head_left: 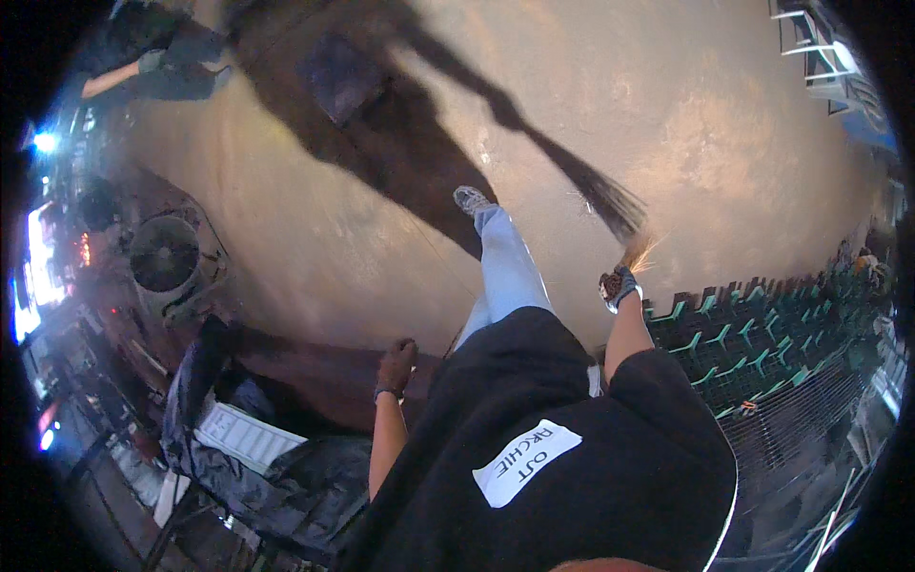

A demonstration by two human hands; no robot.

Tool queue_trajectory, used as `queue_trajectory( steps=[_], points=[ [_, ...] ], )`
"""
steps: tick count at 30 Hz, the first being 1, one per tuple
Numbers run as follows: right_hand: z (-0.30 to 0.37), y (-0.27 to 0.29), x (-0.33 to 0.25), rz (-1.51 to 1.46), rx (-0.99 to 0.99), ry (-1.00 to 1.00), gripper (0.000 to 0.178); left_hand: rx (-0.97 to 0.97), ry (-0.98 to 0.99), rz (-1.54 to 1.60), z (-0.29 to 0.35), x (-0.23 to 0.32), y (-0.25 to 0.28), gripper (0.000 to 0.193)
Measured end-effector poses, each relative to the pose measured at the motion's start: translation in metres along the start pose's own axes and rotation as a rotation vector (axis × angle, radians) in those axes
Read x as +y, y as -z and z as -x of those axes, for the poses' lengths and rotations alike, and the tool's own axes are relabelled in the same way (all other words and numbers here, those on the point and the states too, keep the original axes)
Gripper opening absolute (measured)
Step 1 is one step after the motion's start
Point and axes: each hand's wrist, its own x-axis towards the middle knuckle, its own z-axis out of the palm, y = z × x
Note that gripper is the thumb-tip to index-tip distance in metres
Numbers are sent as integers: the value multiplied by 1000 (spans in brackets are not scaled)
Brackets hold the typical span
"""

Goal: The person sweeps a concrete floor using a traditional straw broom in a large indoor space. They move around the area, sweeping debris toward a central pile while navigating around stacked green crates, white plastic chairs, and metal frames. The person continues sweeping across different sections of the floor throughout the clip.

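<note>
My right hand (621, 287), in a dark glove, is closed around a bundle of thin straw-coloured sticks (640, 252), like a stick broom. Its tips point away from me, above the brown floor (610, 95). A long shadow (581, 181) on the floor repeats the arm and the splayed sticks. On the other side, my left hand (396, 368) hangs low beside my body in a dark brown glove. Its fingers look curled in, and nothing shows in them. One shoe (471, 199) is stretched ahead on the floor.
A round fan (164, 254) stands at the left. Nearer, black plastic sheeting (315, 486) surrounds a white slatted panel (246, 439). Black and green racks (753, 343) line the right. White-framed chairs (834, 67) stand far right. Another person (157, 57) is at the far left.
</note>
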Motion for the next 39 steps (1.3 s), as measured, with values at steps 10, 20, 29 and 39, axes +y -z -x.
queue_trajectory(
  steps=[10, 20, 29, 39],
  points=[
    [-42, -160, 108, 284, -243, 60, 16, -15, 108, 146, -32, 100, 93, 40],
    [87, -156, 89, 270, 19, 294, 17, 2, 10, 312, -95, 201, 125, 40],
    [29, -276, 71, 1590, 308, 514, 51, -104, -15, 140, -109, 219, 132, 42],
    [10, -286, 53, 1543, 658, 331, 55, -46, 27, 145, -118, 201, 174, 39]
  ],
)
